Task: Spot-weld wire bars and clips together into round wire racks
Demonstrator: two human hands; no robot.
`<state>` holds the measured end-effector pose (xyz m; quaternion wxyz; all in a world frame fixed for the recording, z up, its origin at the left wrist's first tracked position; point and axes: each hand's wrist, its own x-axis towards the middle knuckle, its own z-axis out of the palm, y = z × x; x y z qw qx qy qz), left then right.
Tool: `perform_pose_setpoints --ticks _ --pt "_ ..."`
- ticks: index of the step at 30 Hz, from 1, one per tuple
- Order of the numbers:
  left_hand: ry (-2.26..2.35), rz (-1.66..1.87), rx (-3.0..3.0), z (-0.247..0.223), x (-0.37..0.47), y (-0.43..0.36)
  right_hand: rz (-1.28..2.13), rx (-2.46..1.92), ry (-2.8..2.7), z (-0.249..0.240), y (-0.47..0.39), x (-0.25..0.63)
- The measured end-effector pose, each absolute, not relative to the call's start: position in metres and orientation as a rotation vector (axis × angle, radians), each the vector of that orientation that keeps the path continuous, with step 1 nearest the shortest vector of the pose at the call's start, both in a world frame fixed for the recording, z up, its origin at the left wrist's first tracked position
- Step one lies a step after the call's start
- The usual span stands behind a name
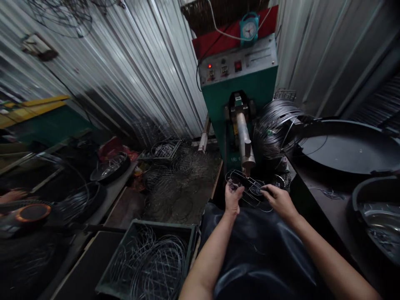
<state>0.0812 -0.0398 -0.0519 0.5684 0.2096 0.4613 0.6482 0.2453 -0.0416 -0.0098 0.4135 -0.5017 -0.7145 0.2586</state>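
While the machine (215,112) stands ahead, a crate (162,223) of wire pieces (159,264) sits at the person's left and a coil (278,125) rests beside the machine, to its right. The arm (243,129) juts toward the person, its tip just above the frame (254,189), which is held between the two hands; whether tip and wire touch, I cannot tell. The left hand (233,198) is curled closed on the frame's left end; the right hand (279,201) pinches its right side, with hardly any gap in the pinch. To hold it well, both grips should probably be light yet steady, wires level under the tip, hands clear to the sides. The frame looks thin and greyish, faintly shiny, long with rounded ends; its joints are too dim to read.
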Motion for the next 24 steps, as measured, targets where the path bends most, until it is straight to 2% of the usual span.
perform_pose_setpoints --ticks 16,20,24 --pt "1.088 1.412 0.438 -0.049 0.069 -0.027 0.678 -1.31 -1.825 0.012 -0.017 0.225" --pt "1.181 1.494 0.666 -0.056 0.075 -0.05 0.728 -1.234 -1.661 -0.007 -0.038 0.243" --pt "1.309 1.531 0.979 -0.069 0.094 -0.075 0.82 -1.366 -1.481 -0.038 -0.065 0.269"
